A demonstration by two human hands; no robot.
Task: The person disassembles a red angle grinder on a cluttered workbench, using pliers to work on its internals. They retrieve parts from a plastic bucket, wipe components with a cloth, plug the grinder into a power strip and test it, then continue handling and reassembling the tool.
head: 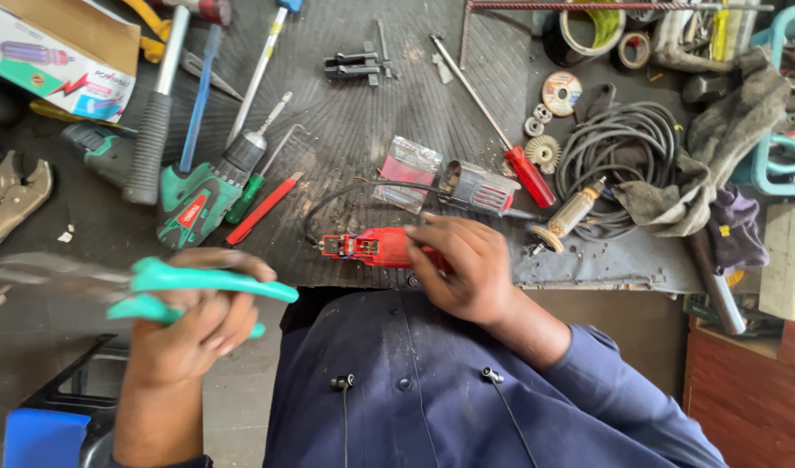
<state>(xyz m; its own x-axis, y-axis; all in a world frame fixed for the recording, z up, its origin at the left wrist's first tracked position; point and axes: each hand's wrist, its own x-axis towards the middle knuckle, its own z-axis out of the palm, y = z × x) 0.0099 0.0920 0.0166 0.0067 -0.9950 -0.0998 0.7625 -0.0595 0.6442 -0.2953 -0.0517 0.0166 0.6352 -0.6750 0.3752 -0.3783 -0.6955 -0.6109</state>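
My left hand (194, 316) has its grip wrapped tight around the teal handles of a pair of pliers (168, 290), fingers curled fully over both handles and squeezing them close together. The metal nose of the pliers points off to my left and is blurred, so I cannot tell whether its tips meet. This hand hangs off the near edge of the worktop (371, 121), above the floor.

My right hand (467, 264) rests on the red power-tool housing (371, 247), which lies at the near edge of the worktop just in front of my chest. The fingers bend over its right end and pinch it, thumb side hidden beneath; its left end, with exposed contacts, sticks out free.

A black cable (345, 195) loops from the housing toward a grey motor part (480, 186). Just right of my hand lies an armature (566, 217), beside a red-handled screwdriver (523, 169). A green cordless drill (207, 186) lies well to the left.
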